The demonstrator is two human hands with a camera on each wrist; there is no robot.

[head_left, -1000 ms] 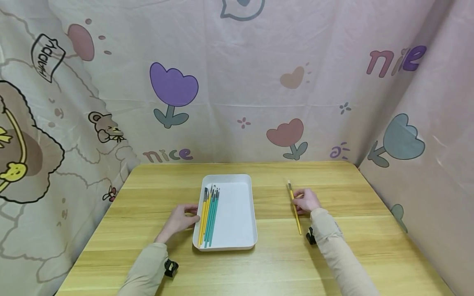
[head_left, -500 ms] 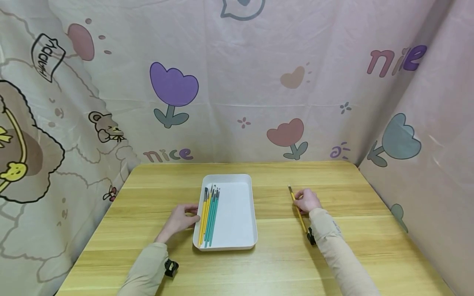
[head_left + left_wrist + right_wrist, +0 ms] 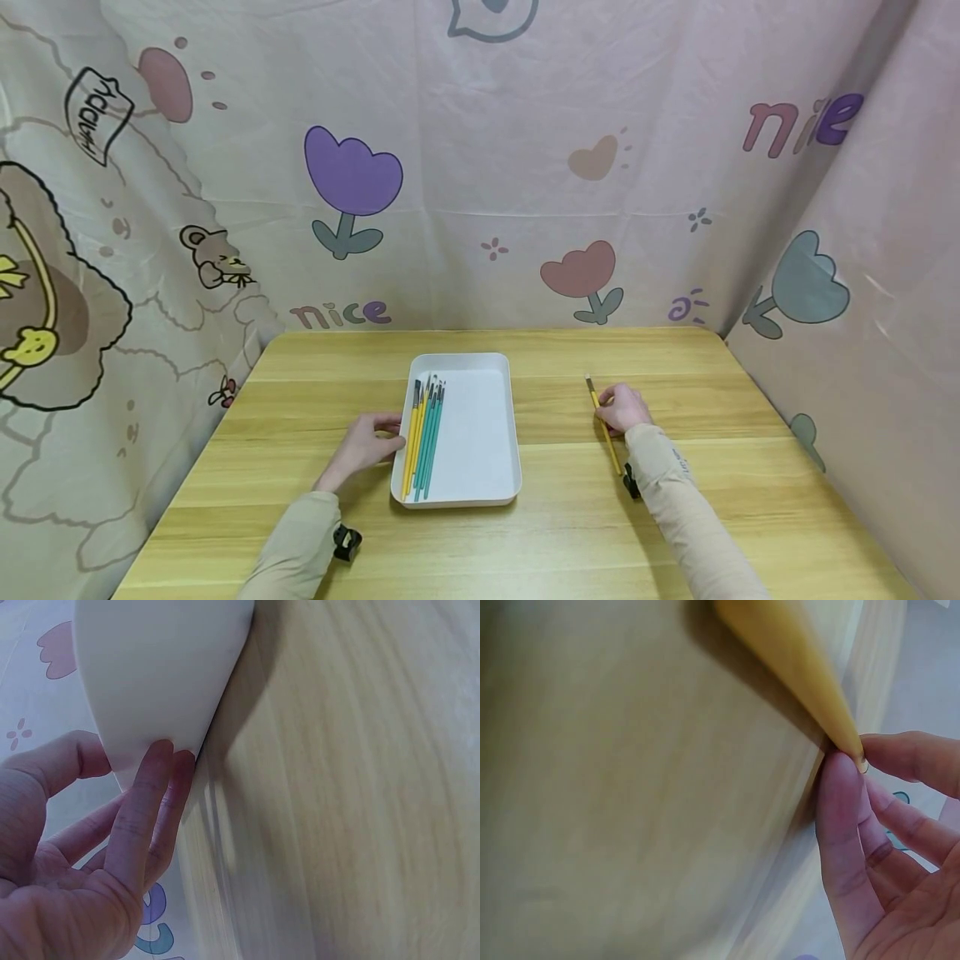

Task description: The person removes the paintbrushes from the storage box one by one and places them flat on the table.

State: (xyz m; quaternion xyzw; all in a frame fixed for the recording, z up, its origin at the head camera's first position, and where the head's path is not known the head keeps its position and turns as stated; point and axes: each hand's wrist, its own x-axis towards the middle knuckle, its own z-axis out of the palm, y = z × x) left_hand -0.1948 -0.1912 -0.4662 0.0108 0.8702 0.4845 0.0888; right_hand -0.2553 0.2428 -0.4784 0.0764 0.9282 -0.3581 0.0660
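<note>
In the head view a white tray (image 3: 480, 442) stands left of the table's middle. Along its left side lie a row of yellow paintbrushes (image 3: 411, 442) and green paintbrushes (image 3: 430, 450), bristles toward the far end. My left hand (image 3: 367, 443) grips the tray's left edge; in the left wrist view its thumb meets the rim while bent fingers (image 3: 139, 817) lie against the outer wall. Right of the tray, my right hand (image 3: 624, 408) pinches another yellow paintbrush (image 3: 609, 442) between thumb and fingertips, low over the table. Its bristles point to the far edge.
The wooden table (image 3: 555, 533) meets a printed cloth (image 3: 480, 167) hung at the back and both sides. A black wrist camera (image 3: 347, 543) shows beside the left sleeve, and another black camera (image 3: 632, 482) beside the right sleeve.
The paintbrush in my right hand has shifted a little, its handle end swinging right toward the sleeve and its bristle end drawn slightly nearer. My left hand and the tray have stayed put.
</note>
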